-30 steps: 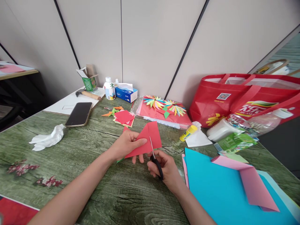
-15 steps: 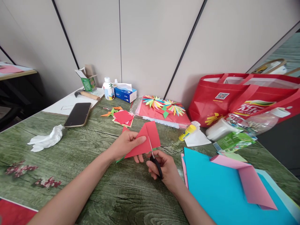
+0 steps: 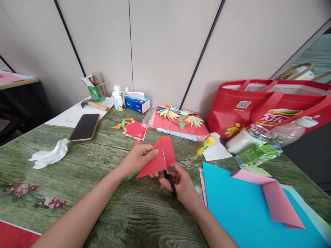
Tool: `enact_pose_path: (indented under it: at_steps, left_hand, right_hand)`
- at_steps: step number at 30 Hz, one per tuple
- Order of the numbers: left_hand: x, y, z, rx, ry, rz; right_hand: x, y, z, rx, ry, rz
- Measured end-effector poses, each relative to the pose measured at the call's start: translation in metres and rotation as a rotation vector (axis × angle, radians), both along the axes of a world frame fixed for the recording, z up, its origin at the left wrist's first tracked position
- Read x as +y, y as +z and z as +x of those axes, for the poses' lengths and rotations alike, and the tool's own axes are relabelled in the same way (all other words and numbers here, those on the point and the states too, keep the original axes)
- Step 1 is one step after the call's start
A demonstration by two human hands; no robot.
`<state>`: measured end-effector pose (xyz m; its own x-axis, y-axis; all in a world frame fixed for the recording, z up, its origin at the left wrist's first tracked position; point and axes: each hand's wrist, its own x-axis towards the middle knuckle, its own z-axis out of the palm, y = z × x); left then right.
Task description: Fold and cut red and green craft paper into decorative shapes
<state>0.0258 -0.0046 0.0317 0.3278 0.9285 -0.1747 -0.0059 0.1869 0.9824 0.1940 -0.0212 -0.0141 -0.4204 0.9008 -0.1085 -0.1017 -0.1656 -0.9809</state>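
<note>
My left hand pinches a folded red paper just above the green wood-grain table, thumb on top. My right hand is closed on black-handled scissors, whose blades run up into the red paper along its fold. A green scrap peeks out under the left hand.
Large blue sheets with a folded pink sheet lie to the right. A glue stick, red bag, paper flowers, small paper squares, phone, crumpled tissue and tissue box surround the hands.
The scissor blades have worked a little further into the red paper, and the paper has tilted slightly. Both hands stay in about the same place.
</note>
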Motion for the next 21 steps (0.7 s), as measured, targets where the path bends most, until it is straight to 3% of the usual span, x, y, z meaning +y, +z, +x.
enact_pose_path:
  at_steps: [6,21]
  left_hand:
    - [-0.0031,-0.0021,0.006,-0.003,-0.059,-0.037]
    - [-0.0033,-0.0035,0.0059,0.033,-0.04,-0.016]
  right_hand:
    - [0.0009,0.0011,-0.0031,0.09,0.032,0.019]
    - [0.0008,-0.002,-0.0017,0.053,-0.014,-0.003]
